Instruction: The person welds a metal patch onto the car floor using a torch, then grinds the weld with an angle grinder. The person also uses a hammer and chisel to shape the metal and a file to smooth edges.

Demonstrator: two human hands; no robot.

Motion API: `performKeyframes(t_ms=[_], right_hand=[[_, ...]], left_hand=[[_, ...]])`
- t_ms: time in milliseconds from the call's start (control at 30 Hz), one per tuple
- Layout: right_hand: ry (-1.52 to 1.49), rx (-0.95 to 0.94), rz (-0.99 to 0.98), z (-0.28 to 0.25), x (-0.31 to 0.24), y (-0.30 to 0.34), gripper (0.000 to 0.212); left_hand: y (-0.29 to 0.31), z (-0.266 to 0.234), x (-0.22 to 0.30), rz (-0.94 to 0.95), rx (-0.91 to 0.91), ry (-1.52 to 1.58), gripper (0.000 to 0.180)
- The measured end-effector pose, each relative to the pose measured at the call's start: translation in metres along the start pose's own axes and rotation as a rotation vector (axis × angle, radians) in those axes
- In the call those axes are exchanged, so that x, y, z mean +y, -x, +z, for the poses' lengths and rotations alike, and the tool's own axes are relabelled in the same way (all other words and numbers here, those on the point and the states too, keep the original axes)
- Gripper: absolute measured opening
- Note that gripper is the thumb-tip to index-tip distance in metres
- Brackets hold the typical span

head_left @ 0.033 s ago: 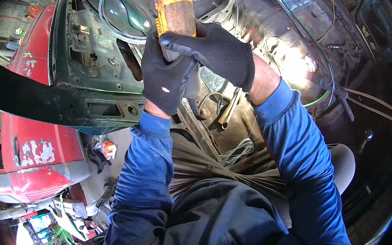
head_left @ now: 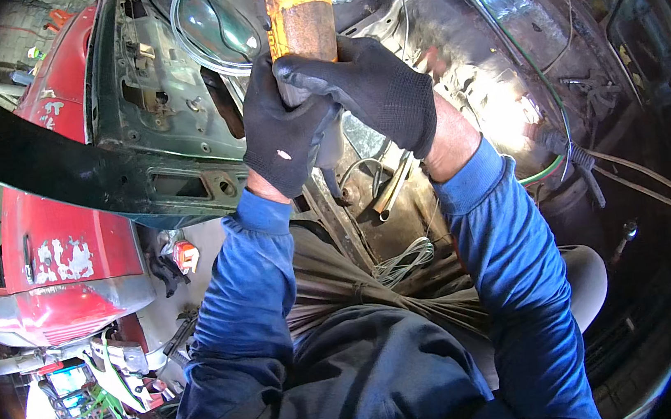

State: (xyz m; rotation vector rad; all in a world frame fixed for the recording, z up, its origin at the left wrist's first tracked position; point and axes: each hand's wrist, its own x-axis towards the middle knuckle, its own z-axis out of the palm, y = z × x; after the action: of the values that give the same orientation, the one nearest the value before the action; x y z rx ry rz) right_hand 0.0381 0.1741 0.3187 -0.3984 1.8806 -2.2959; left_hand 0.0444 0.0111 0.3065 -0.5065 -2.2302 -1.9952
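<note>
Both my hands wear black knit gloves and are closed round the lower end of a worn orange cylindrical tool (head_left: 301, 27). Its paint is scuffed down to grey-brown, and the wide orange head is cut off by the top edge of the view, so its exact kind cannot be told. My left hand (head_left: 281, 129) wraps it from the left and below. Across its near side lies the thumb of my right hand (head_left: 375, 81), whose fingers go behind it. The tool's near end is partly hidden by the gloves.
A stripped dark green car door (head_left: 166, 104) hangs open at the left, with a red car (head_left: 65, 232) beyond it. Bare floor metal with a green cable (head_left: 510, 32) lies right. Coiled thin wire (head_left: 408, 261) and cut tubes (head_left: 389, 203) lie near my lap.
</note>
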Motion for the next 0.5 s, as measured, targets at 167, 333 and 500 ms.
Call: performKeyframes(t_ms=[167,333,500], right_hand=[[0.115,0.231,-0.1,0.017,-0.009,0.003,0.044],[0.299,0.49,-0.145,0.033,-0.008,0.008,0.048],[0.295,0.404,-0.188,0.034,-0.012,0.013,0.051]], left_hand=[[-0.001,0.006,0.017,0.261,-0.003,-0.338,0.063],[0.024,0.023,0.002,0.263,0.175,-0.495,0.071],[0.027,0.012,0.001,0.143,0.121,-0.189,0.048]])
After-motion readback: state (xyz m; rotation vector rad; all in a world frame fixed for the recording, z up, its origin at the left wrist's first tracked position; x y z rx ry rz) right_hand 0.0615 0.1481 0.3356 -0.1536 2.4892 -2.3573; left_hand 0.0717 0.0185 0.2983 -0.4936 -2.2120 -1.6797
